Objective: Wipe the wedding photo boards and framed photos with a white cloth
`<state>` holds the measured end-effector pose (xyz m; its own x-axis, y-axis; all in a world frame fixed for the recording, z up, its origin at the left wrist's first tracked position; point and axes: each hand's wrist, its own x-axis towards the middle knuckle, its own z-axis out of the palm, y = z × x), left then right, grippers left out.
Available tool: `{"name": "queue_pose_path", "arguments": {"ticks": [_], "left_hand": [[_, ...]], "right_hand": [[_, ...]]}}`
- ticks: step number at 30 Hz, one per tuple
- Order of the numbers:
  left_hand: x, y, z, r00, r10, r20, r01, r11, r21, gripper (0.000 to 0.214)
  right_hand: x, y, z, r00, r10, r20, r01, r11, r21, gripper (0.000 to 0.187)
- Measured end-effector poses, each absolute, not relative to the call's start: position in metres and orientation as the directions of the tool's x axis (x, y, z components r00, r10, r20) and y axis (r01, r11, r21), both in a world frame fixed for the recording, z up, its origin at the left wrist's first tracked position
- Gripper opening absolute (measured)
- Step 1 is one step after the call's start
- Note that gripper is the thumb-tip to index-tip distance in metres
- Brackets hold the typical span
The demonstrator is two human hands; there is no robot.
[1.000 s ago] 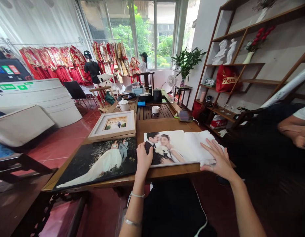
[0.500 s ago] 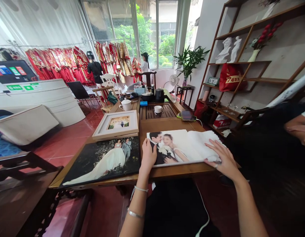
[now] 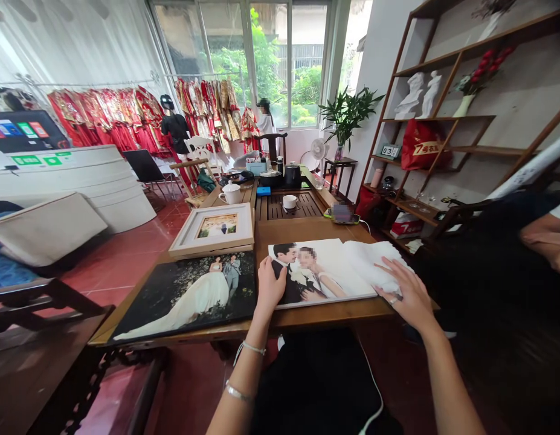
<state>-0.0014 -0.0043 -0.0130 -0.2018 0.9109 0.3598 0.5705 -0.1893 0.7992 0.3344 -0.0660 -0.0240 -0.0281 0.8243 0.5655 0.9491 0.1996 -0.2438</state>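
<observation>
A white-edged wedding photo panel (image 3: pixel 327 281) lies on the wooden table (image 3: pixel 302 231) in front of me, showing a couple close together. My left hand (image 3: pixel 270 283) grips its left edge, thumb on the picture face. Over the panel's right end is a fluffy white cloth (image 3: pixel 368 257). My right hand (image 3: pixel 406 290) holds this cloth against the panel, fingers stretched across it and partly sunk in its folds. To the left lies a dark wedding photo panel (image 3: pixel 193 296), and beyond it a pale framed photo (image 3: pixel 216 226) rests on another frame.
On the table's far part are a white teapot (image 3: pixel 229 193), a white cup (image 3: pixel 289 202), a black kettle (image 3: pixel 292 175) and a phone (image 3: pixel 343 213) on a cable. A person's arm (image 3: pixel 545 238) is at the right. Two people stand by red garments (image 3: pixel 110 121) at the back.
Both hands have shifted slightly. The fingers of my right hand have moved a little on the cloth, and the cloth's folds have changed. My left hand stays at the panel's left edge.
</observation>
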Motion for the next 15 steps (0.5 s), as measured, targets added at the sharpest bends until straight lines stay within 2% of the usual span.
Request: {"name": "queue_pose_path", "arguments": {"ticks": [3, 8, 12, 15], "left_hand": [[0.005, 0.001, -0.007, -0.201, 0.92, 0.335, 0.612, -0.149, 0.777, 0.043], [0.006, 0.0, -0.006, -0.137, 0.933, 0.333, 0.634, -0.175, 0.753, 0.051], [0.003, -0.005, -0.01, -0.119, 0.939, 0.324, 0.579, -0.2, 0.79, 0.058], [0.006, -0.01, -0.012, -0.124, 0.94, 0.32, 0.56, -0.2, 0.804, 0.06]], "right_hand": [[0.332, -0.064, -0.024, 0.0, 0.808, 0.589, 0.962, 0.161, -0.221, 0.045], [0.332, -0.063, -0.02, 0.032, 0.824, 0.565, 0.983, 0.075, -0.166, 0.051], [0.337, -0.061, -0.011, -0.042, 0.866, 0.498, 0.987, 0.114, -0.115, 0.058], [0.337, -0.057, -0.008, -0.047, 0.849, 0.526, 0.992, 0.102, -0.077, 0.053]]}}
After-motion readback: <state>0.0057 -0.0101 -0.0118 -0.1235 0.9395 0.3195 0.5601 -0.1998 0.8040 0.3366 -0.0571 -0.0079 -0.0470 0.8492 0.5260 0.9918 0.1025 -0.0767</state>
